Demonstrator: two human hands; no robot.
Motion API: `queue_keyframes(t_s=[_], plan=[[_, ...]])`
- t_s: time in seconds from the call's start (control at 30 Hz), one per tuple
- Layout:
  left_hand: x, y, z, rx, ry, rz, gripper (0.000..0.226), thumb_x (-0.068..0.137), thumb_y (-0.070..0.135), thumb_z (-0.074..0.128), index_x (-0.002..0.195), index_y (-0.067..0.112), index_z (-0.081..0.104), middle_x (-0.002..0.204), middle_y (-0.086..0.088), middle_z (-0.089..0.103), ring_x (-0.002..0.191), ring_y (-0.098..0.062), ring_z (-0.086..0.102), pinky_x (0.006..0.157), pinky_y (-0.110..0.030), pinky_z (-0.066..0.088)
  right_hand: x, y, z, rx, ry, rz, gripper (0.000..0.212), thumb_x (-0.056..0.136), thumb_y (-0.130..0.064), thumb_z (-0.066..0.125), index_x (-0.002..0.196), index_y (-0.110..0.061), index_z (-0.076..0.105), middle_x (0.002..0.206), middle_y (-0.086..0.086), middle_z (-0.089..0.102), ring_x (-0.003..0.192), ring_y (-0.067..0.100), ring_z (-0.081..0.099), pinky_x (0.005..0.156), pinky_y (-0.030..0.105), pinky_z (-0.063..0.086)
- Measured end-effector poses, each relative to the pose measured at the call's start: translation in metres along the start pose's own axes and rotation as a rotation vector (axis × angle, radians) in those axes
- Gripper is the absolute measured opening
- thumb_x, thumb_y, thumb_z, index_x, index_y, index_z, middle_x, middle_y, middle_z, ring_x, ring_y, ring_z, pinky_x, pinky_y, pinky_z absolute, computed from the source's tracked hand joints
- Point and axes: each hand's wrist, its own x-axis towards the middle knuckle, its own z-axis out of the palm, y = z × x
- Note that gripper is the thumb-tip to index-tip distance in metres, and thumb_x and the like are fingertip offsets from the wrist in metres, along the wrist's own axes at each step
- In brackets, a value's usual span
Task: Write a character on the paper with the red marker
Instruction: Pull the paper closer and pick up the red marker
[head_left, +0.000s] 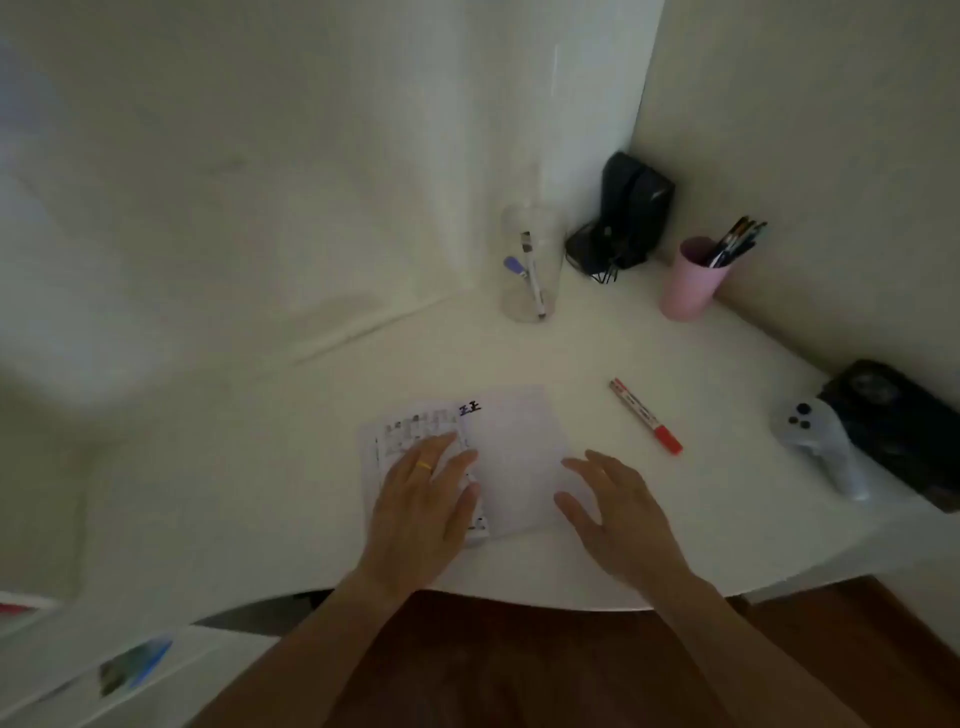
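Your left hand (423, 499) is lying flat, open, on the paper (511, 457). Your right hand (618, 512) is hovering open, empty, beside it; the marker (645, 416) is lying apart on the counter (727, 467).

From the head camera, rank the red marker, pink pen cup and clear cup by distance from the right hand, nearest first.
1. Red marker: lies on the desk just beyond and to the right of the right hand.
2. Pink pen cup: far right, by the wall.
3. Clear cup: far back, near the corner; close to the pink cup's distance.
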Motion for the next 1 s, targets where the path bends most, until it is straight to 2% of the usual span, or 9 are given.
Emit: queue_keyframes(t_s=[0.1,0.17,0.33,0.6,0.77,1.0], plan=[[0.004,-0.004,0.023,0.036,0.022,0.055,0.042,0.101,0.041,0.047,0.135,0.023,0.062,0.146,-0.008,0.059,0.134,-0.029,0.054,0.108,-0.047,0.045,0.014,0.019,0.028,-0.072,0.135,-0.110,0.053,0.094,-0.054,0.043,0.130,-0.022,0.066,0.133,0.009,0.065,0.125,0.029,0.053,0.104,0.043,0.048],[0.002,-0.007,0.038,0.069,0.032,0.044,0.045,0.100,0.045,0.045,0.135,0.023,0.063,0.145,-0.008,0.059,0.133,-0.030,0.054,0.106,-0.048,0.046,0.022,0.031,0.043,-0.102,0.252,-0.174,0.046,0.094,-0.047,0.048,0.120,-0.018,0.071,0.121,0.010,0.068,0.115,0.031,0.055,0.096,0.040,0.050],[-0.009,-0.010,0.062,0.116,0.120,0.062,0.048,0.097,0.050,0.046,0.129,0.021,0.067,0.142,-0.013,0.061,0.131,-0.035,0.054,0.107,-0.050,0.045,0.023,0.042,0.061,-0.160,0.383,-0.211,0.040,0.093,-0.043,0.049,0.121,-0.022,0.068,0.124,0.008,0.064,0.116,0.031,0.052,0.096,0.039,0.048],[-0.025,-0.007,0.070,0.117,0.119,0.006,0.064,0.092,0.063,0.033,0.140,0.030,0.057,0.156,-0.009,0.050,0.144,-0.032,0.044,0.117,-0.057,0.033,0.009,0.034,0.060,-0.186,0.342,-0.170,0.040,0.099,-0.042,0.046,0.135,-0.028,0.059,0.138,0.002,0.056,0.127,0.026,0.044,0.104,0.038,0.042],[-0.024,-0.005,0.064,0.089,0.085,0.006,0.055,0.094,0.059,0.036,0.140,0.033,0.053,0.159,-0.006,0.044,0.148,-0.028,0.037,0.122,-0.052,0.025,0.001,0.023,0.056,-0.185,0.343,-0.148,0.038,0.099,-0.044,0.046,0.131,-0.031,0.061,0.134,-0.001,0.058,0.123,0.024,0.047,0.101,0.036,0.044],[-0.023,-0.004,0.061,0.076,0.042,0.017,0.054,0.093,0.054,0.029,0.137,0.034,0.053,0.159,-0.004,0.042,0.149,-0.028,0.032,0.122,-0.057,0.021,-0.001,0.016,0.053,-0.220,0.339,-0.114,0.038,0.098,-0.048,0.044,0.128,-0.032,0.062,0.131,-0.002,0.059,0.121,0.024,0.048,0.099,0.038,0.047]])
